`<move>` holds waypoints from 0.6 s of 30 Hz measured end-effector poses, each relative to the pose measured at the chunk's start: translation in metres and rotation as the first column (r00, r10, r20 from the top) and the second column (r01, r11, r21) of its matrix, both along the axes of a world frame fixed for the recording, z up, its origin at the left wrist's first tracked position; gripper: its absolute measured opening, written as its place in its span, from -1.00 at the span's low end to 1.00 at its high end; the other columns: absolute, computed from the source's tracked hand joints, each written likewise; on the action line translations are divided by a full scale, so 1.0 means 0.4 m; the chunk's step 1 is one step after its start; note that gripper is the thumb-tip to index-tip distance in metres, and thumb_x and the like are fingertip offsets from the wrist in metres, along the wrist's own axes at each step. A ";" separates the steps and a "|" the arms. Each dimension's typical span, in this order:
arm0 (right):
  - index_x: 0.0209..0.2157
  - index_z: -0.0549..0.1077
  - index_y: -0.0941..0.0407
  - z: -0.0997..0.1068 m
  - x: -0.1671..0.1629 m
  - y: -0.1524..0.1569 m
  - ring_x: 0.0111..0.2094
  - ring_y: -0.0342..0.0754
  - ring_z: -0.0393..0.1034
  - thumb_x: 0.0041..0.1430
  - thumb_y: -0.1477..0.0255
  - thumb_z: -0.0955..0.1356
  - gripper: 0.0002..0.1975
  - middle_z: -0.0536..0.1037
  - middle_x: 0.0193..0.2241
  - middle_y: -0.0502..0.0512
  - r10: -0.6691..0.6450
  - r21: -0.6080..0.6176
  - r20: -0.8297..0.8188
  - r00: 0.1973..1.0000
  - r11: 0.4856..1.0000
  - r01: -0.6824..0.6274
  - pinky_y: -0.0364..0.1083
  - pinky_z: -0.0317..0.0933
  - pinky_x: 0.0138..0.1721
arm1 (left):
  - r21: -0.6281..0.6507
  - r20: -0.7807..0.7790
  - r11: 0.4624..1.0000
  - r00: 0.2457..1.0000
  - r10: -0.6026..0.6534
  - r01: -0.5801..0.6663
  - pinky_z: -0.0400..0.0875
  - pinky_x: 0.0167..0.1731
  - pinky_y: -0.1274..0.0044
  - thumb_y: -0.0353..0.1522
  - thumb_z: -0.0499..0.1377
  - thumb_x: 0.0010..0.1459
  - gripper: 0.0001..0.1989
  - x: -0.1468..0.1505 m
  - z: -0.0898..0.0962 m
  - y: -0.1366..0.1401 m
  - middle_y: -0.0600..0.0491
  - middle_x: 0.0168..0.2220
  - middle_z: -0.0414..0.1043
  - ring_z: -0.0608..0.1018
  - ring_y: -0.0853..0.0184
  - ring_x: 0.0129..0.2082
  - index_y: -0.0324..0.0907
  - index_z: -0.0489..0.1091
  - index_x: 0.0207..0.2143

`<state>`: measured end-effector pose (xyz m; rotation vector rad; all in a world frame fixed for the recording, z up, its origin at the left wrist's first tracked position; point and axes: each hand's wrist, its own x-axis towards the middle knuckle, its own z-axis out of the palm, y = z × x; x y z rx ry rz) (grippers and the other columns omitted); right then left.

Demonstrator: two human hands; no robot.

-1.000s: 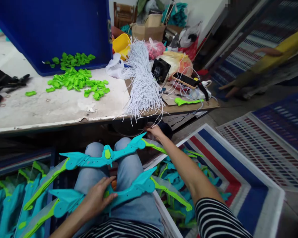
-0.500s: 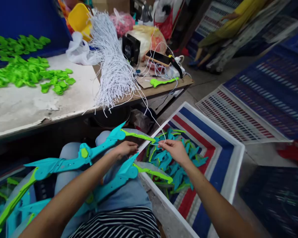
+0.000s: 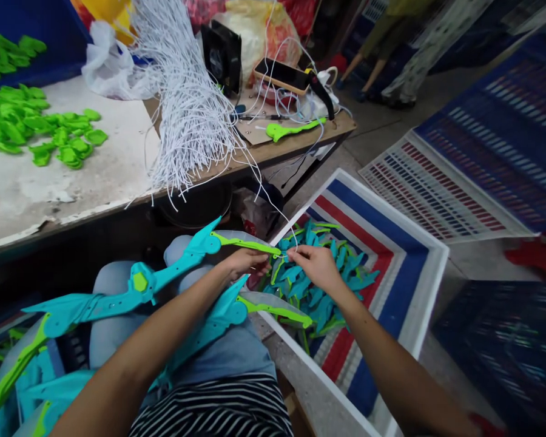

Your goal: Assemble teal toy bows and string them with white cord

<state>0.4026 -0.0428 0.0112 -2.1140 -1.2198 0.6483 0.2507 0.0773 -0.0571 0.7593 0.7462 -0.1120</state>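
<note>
A turquoise and lime-green toy bow (image 3: 175,274) lies across my lap, its green tip pointing right. My right hand (image 3: 316,266) pinches a thin white string (image 3: 279,210) just beyond that tip, and a short stretch of string runs between the tip and the fingers. Close under the green limb is my left hand (image 3: 248,262), its fingers loosely bent and reaching toward the tip, with nothing visible in them. A second toy bow (image 3: 225,312) rests below, partly hidden by my left forearm. The string trails up to a bundle of white strings (image 3: 186,115) on the table.
A striped crate (image 3: 403,303) on the right holds several turquoise and green bows. On the table (image 3: 95,194) are green plastic pieces (image 3: 25,121), a black fan (image 3: 222,57), a phone (image 3: 282,76) and a green part (image 3: 295,128). Another person's legs (image 3: 368,54) show behind.
My left hand has moved right, toward the bow's green tip. My right hand still pinches the string near the tip. The view has shifted slightly, with the table contents now further left and higher.
</note>
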 end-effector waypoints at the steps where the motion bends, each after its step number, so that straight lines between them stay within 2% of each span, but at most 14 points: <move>1: -0.57 0.53 0.12 -0.002 -0.001 0.002 -0.65 -0.16 0.24 0.05 0.28 0.30 -0.72 0.48 -0.68 -0.03 0.003 -0.003 0.003 1.000 1.000 -0.003 -0.18 0.05 -0.56 | -0.011 0.013 1.000 1.000 -0.017 0.017 0.41 -0.43 0.56 -0.31 0.35 -0.04 -0.75 0.005 0.002 -0.002 -0.01 -0.47 0.50 0.51 0.42 -0.53 -0.32 0.46 -0.37; 4: -0.58 0.53 0.13 -0.008 -0.004 0.008 -0.66 -0.17 0.22 0.05 0.29 0.31 -0.73 0.46 -0.70 -0.04 -0.008 -0.025 0.012 1.000 1.000 0.008 -0.18 0.03 -0.57 | -0.026 0.030 0.998 0.998 -0.052 0.053 0.39 -0.46 0.57 -0.28 0.39 -0.11 -0.71 0.021 0.004 -0.007 0.01 -0.52 0.49 0.47 0.45 -0.57 -0.33 0.45 -0.46; 8: -0.60 0.51 0.13 -0.015 -0.007 0.016 -0.67 -0.18 0.20 0.03 0.31 0.32 -0.74 0.41 -0.74 -0.05 -0.011 -0.048 0.025 1.000 0.999 0.012 -0.17 0.01 -0.58 | -0.022 0.013 0.999 0.999 -0.036 0.036 0.36 -0.51 0.59 -0.35 0.38 -0.10 -0.77 0.038 -0.002 -0.011 0.03 -0.56 0.47 0.43 0.49 -0.63 -0.35 0.44 -0.50; 15: -0.39 0.54 0.14 -0.059 -0.020 0.018 -0.49 -0.08 0.38 -0.01 0.17 0.35 -0.68 0.55 -0.52 0.03 0.021 0.054 -0.296 0.955 0.999 -0.005 -0.12 0.23 -0.43 | 0.024 0.043 0.998 0.998 0.055 -0.057 0.33 -0.55 0.62 -0.39 0.35 -0.05 -0.82 0.050 -0.012 -0.018 0.03 -0.58 0.44 0.41 0.50 -0.63 -0.36 0.45 -0.47; 18: -0.38 0.54 0.13 -0.079 -0.033 0.006 -0.44 -0.04 0.41 0.03 0.19 0.34 -0.70 0.56 -0.48 0.05 0.008 0.086 -0.277 0.961 0.996 0.017 -0.09 0.26 -0.37 | 0.052 0.054 0.995 0.995 0.083 -0.086 0.35 -0.55 0.62 -0.35 0.35 -0.06 -0.79 0.050 -0.017 -0.021 0.03 -0.58 0.44 0.40 0.50 -0.64 -0.35 0.46 -0.46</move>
